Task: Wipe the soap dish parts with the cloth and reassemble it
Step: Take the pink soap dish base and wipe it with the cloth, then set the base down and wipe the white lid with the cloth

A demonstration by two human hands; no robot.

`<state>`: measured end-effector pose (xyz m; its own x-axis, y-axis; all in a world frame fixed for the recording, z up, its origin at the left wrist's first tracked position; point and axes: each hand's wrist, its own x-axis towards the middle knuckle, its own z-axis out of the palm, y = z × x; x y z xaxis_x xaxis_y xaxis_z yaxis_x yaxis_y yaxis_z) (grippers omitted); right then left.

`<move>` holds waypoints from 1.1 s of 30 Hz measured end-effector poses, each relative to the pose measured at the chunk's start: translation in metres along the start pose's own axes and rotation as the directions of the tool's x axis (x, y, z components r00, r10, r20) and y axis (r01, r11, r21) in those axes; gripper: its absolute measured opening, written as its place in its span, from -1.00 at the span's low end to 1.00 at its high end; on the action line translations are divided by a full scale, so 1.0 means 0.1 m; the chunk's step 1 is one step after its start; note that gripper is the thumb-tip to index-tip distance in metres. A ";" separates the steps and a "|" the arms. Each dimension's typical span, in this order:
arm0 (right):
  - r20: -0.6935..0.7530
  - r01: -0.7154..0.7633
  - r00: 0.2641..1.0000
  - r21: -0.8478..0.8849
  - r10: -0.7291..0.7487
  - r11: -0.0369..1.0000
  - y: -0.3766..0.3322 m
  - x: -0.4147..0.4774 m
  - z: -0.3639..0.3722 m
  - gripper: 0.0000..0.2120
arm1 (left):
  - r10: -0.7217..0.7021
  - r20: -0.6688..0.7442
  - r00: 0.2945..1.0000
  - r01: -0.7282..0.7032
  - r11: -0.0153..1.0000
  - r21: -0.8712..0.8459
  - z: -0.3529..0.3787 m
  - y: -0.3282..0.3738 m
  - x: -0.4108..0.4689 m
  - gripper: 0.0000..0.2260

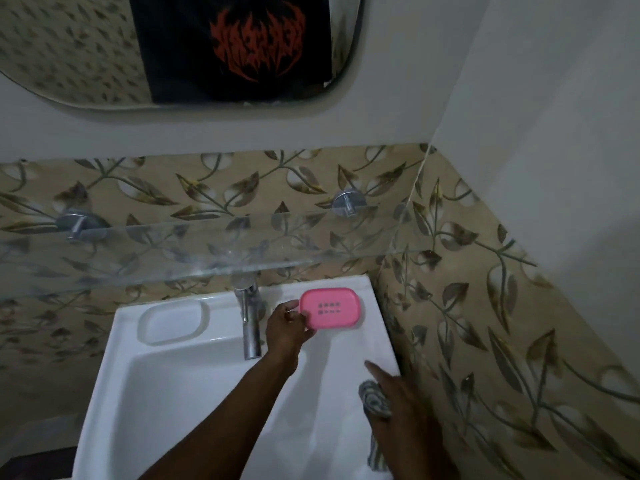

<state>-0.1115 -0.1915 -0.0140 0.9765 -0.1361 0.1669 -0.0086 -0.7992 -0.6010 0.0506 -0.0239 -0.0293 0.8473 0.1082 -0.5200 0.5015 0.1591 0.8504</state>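
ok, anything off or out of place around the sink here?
Nothing stands out. The pink soap dish is at the back right corner of the sink, with the left hand pinching its left end. The right hand grips the striped cloth. No spill or damage shows.

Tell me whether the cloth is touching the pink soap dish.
No: the right hand holds the striped cloth at the right edge of the sink, well apart from the soap dish gripped by the left hand.
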 end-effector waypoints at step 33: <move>0.264 -0.517 0.856 0.431 0.444 0.740 -0.85 0.15 0.27 -0.78 | 0.450 -0.042 0.892 -0.380 0.797 0.470 -0.80 0.22 -0.95 -0.74</move>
<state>-0.0904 -0.1097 0.0185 0.8891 -0.3169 -0.3303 -0.4182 -0.2689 -0.8676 -0.0325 0.0480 0.0319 0.9743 0.2089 -0.0842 0.1594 -0.3755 0.9130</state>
